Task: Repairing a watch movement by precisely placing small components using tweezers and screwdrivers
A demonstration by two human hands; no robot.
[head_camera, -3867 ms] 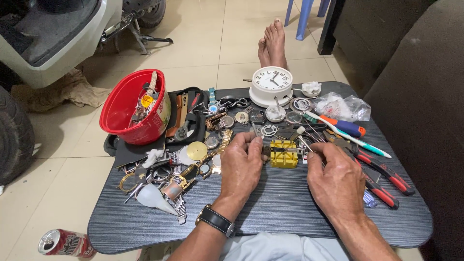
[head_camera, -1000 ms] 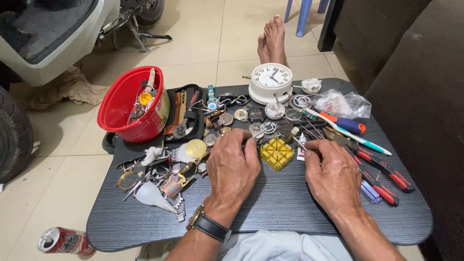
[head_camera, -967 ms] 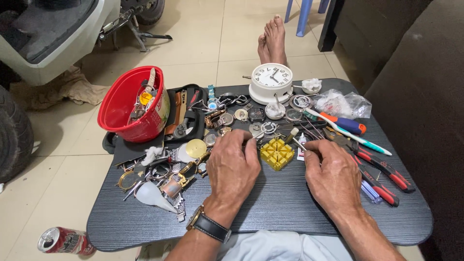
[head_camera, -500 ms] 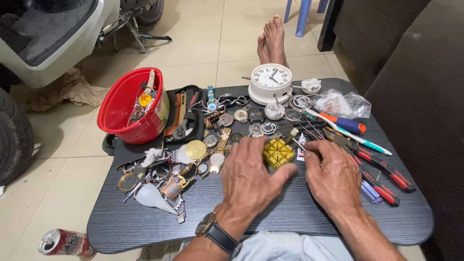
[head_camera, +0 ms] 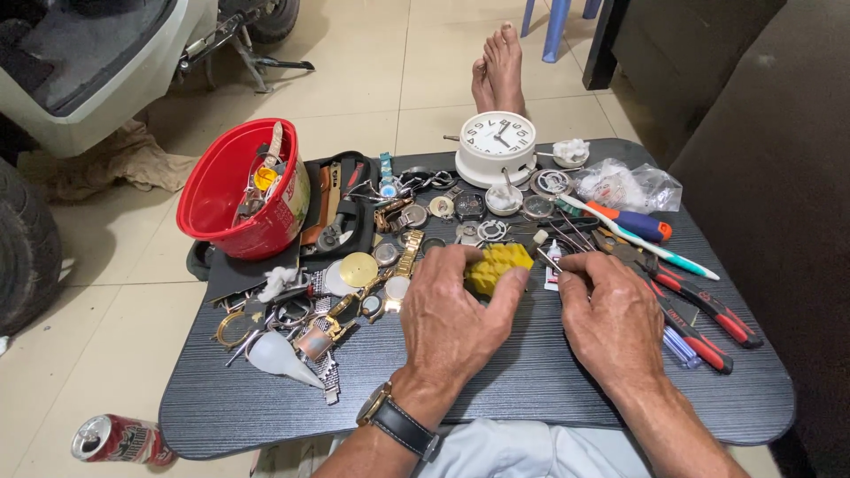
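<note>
My left hand (head_camera: 460, 314) lies on the dark table (head_camera: 531, 389), its fingertips closed around a small yellow gridded holder (head_camera: 498, 265) that it grips from the near side. A wristwatch sits on that wrist. My right hand (head_camera: 613, 312) rests just to the right, its thumb and forefinger pinched on a thin metal tool (head_camera: 551, 260) that points toward the yellow holder. Several tweezers and picks (head_camera: 567, 235) lie just beyond it.
A white clock (head_camera: 496, 143), watch cases and parts (head_camera: 416, 208), a red bowl (head_camera: 237, 190), a black tray (head_camera: 341, 212), loose watches (head_camera: 310, 319), red-handled pliers (head_camera: 699, 305), a screwdriver (head_camera: 633, 221) and a plastic bag (head_camera: 624, 186) crowd the table. Someone's bare feet (head_camera: 498, 66) lie beyond. A can (head_camera: 119, 440) lies on the floor.
My left hand has slid right and closed over the yellow holder, which has turned slightly. My right hand has stayed in place with its thin tool.
</note>
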